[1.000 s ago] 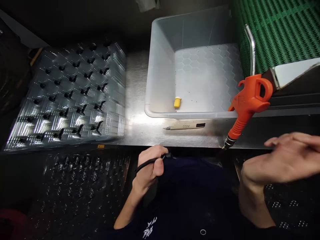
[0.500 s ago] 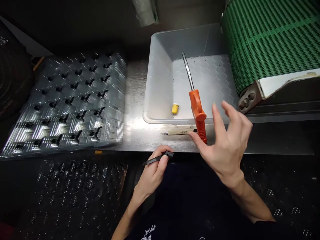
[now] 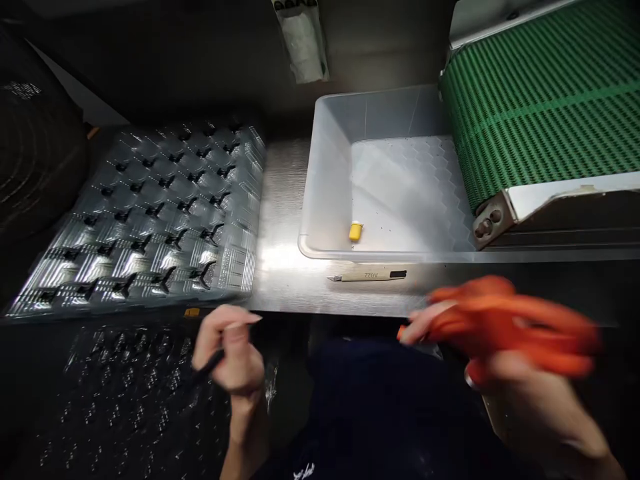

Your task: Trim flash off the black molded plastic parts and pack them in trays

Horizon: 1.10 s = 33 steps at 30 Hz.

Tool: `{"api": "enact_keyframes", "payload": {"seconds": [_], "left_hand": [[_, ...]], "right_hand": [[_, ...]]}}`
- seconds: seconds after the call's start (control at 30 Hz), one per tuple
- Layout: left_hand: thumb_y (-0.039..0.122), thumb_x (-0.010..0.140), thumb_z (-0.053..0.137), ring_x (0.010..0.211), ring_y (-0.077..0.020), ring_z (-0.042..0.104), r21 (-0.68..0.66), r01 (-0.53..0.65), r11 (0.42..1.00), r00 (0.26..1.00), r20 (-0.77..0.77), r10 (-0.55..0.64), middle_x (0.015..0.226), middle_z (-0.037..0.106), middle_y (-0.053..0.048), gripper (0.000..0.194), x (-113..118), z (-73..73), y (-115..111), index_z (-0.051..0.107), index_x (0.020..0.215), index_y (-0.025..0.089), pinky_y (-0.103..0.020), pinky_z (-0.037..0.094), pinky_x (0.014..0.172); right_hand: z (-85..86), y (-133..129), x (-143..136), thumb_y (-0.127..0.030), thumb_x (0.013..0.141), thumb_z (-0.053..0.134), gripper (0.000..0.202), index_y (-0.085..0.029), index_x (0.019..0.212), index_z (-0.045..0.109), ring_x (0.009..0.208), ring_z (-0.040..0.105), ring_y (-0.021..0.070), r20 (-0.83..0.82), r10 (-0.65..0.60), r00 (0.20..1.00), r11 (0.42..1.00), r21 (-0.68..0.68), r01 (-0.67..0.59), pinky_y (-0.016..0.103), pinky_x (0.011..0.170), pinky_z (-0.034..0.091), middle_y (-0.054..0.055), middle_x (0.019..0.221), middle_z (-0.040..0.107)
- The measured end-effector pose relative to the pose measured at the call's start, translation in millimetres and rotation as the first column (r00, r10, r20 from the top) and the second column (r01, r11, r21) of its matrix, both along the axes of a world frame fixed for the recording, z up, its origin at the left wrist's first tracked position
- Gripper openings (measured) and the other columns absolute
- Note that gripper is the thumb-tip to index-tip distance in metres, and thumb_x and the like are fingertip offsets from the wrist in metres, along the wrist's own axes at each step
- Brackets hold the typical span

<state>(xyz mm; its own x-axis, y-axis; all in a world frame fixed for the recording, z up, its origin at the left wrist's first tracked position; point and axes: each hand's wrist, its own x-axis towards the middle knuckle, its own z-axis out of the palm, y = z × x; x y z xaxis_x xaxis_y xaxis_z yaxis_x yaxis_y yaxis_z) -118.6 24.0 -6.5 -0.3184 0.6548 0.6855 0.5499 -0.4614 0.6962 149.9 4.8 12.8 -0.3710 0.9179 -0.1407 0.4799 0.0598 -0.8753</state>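
Note:
My left hand (image 3: 230,350), a little blurred, is closed on a thin black part (image 3: 213,363) in front of the clear tray. Over at the right, my right hand (image 3: 510,373) is smeared by motion and closed around an orange tool (image 3: 520,327). Between the two hands, a pale craft knife (image 3: 370,273) marked A022 lies on the metal bench in front of the plastic bin. A small yellow piece (image 3: 355,231) rests inside the bin near its front left corner.
On the left, a clear tray (image 3: 235,260) holds several black parts in rows. A translucent bin (image 3: 327,193) stands at the centre. Green conveyor belt (image 3: 540,107) slopes down at the right. A plastic bag (image 3: 303,47) hangs on the back wall.
My right hand, open before, has taken hold of the orange tool and moved right and down. My left hand has moved left with the black part. The view has shifted slightly.

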Motion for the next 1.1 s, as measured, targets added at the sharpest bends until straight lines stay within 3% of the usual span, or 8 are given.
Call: {"api": "enact_keyframes", "payload": {"seconds": [0.1,0.17,0.27,0.37,0.53,0.73,1.0,1.1], "left_hand": [[0.035,0.091,0.063,0.052,-0.014,0.045,0.216,-0.232,0.948,0.973,0.068,0.222,0.053,0.041,0.004,0.035,-12.7,8.0,13.1,0.05,0.062,0.021,-0.034,0.03,0.058],[0.029,0.082,0.059,0.046,-0.0125,0.038,0.272,-0.305,0.913,0.952,0.085,0.293,0.048,0.034,0.004,0.031,-20.4,12.1,17.5,0.041,0.058,0.021,-0.035,0.026,0.055],[0.028,0.076,0.053,0.045,-0.0116,0.03,0.244,-0.416,0.876,0.909,0.098,0.405,0.049,0.029,0.005,0.028,-36.3,16.0,16.5,0.03,0.06,0.023,-0.035,0.023,0.055],[0.036,0.074,0.051,0.048,-0.0129,0.031,0.197,-0.53,0.825,0.847,0.068,0.528,0.053,0.025,0.005,0.03,-53.5,17.6,10.5,0.027,0.062,0.025,-0.034,0.022,0.059],[0.042,0.074,0.049,0.044,-0.0118,0.022,0.183,-0.507,0.842,0.86,0.04,0.509,0.052,0.016,0.005,0.037,-61.6,11.5,2.9,0.018,0.064,0.025,-0.034,0.022,0.056],[0.039,0.074,0.049,0.043,-0.0118,0.025,0.183,-0.481,0.858,0.874,0.023,0.485,0.054,0.017,0.006,0.031,-52.0,3.2,4.5,0.023,0.062,0.026,-0.034,0.022,0.051],[0.04,0.078,0.046,0.043,-0.0145,0.021,0.204,-0.426,0.882,0.896,-0.044,0.443,0.054,0.013,0.007,0.027,-37.2,3.7,11.9,0.023,0.068,0.03,-0.036,0.023,0.052],[0.037,0.08,0.05,0.044,-0.0141,0.021,0.208,-0.355,0.911,0.929,-0.03,0.369,0.054,0.015,0.008,0.029,-34.5,2.9,12.8,0.025,0.068,0.029,-0.035,0.023,0.053]], "right_hand": [[-11.8,-25.4,-0.8,-0.085,0.098,0.056,0.07,-0.019,0.082,0.071,0.07,0.068,0.018,-0.153,0.063,0.986,0.97,-0.222,-0.096,0.029,0.069,0.055,0.003,0.069,0.066],[-22.3,-43.3,-0.2,-0.091,0.095,0.053,0.075,-0.019,0.078,0.067,0.065,0.066,0.0163,-0.302,0.074,0.95,0.883,-0.423,-0.203,0.028,0.066,0.054,0.003,0.068,0.066],[-34.4,-62.3,2.0,-0.099,0.09,0.047,0.083,-0.019,0.069,0.057,0.054,0.057,0.0123,-0.377,0.044,0.925,0.79,-0.554,-0.264,0.026,0.057,0.046,0.003,0.063,0.061],[-36.7,-65.3,4.3,-0.102,0.088,0.046,0.086,-0.02,0.064,0.052,0.048,0.048,0.0095,-0.365,0.034,0.931,0.78,-0.572,-0.253,0.025,0.052,0.04,0.001,0.056,0.053],[-35.1,-56.6,0.0,-0.104,0.086,0.048,0.087,-0.02,0.062,0.05,0.048,0.05,0.0094,-0.386,0.063,0.92,0.766,-0.572,-0.293,0.024,0.053,0.041,0.001,0.055,0.053],[-42.1,-56.0,-3.5,-0.103,0.086,0.048,0.085,-0.022,0.062,0.046,0.047,0.047,0.0093,-0.437,0.07,0.897,0.768,-0.55,-0.327,0.024,0.047,0.036,0.0,0.054,0.05],[-43.6,-58.4,4.1,-0.1,0.09,0.048,0.083,-0.022,0.063,0.048,0.046,0.049,0.0105,-0.447,0.031,0.894,0.786,-0.541,-0.298,0.025,0.049,0.037,0.0,0.052,0.05],[-45.1,-59.6,1.6,-0.102,0.09,0.044,0.084,-0.021,0.065,0.05,0.05,0.052,0.0114,-0.454,0.041,0.89,0.795,-0.525,-0.304,0.026,0.052,0.042,0.001,0.057,0.055]]}}
